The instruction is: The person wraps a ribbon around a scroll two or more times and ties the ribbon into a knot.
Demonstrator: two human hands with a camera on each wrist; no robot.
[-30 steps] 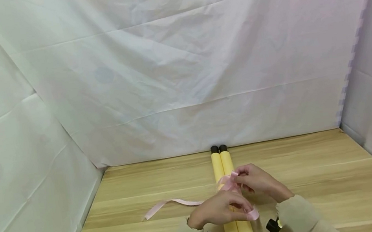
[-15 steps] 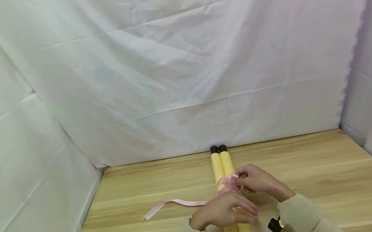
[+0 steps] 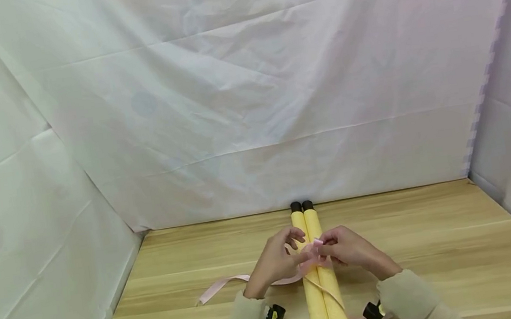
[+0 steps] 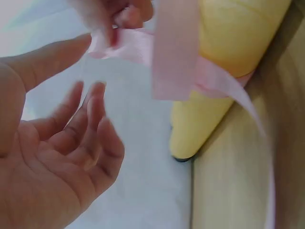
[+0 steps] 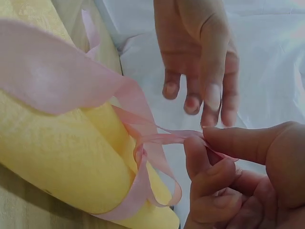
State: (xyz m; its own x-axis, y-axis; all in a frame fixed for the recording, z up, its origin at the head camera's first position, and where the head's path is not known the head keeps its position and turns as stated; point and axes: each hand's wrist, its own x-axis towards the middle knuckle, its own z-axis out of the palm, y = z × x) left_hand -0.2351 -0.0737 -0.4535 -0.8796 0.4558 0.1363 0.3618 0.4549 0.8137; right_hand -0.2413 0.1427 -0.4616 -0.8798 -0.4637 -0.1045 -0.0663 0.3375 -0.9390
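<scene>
Two yellow tubes with black ends (image 3: 317, 309) lie side by side, with a pink ribbon (image 3: 309, 264) tied around them. My right hand (image 3: 348, 247) pinches a narrow loop of this ribbon between thumb and forefinger, just above the tubes; the right wrist view shows the pinched loop (image 5: 167, 138) clearly. Over the left tube, my left hand (image 3: 276, 259) is spread with loosely bent fingers. Its thumb tip (image 4: 86, 42) is right beside the pinched ribbon; whether they touch, I cannot tell. Nothing lies between its other fingers.
One ribbon tail (image 3: 217, 287) stretches left over the wooden table (image 3: 168, 270). The other crosses the tubes toward the right, partly behind the black wrist camera (image 3: 373, 314). White cloth (image 3: 228, 103) hangs behind and at both sides.
My left hand has let go of a ribbon end near the tubes' front and moved up and left to the loop. The ribbon end dropped on the right. My right hand keeps its pinch.
</scene>
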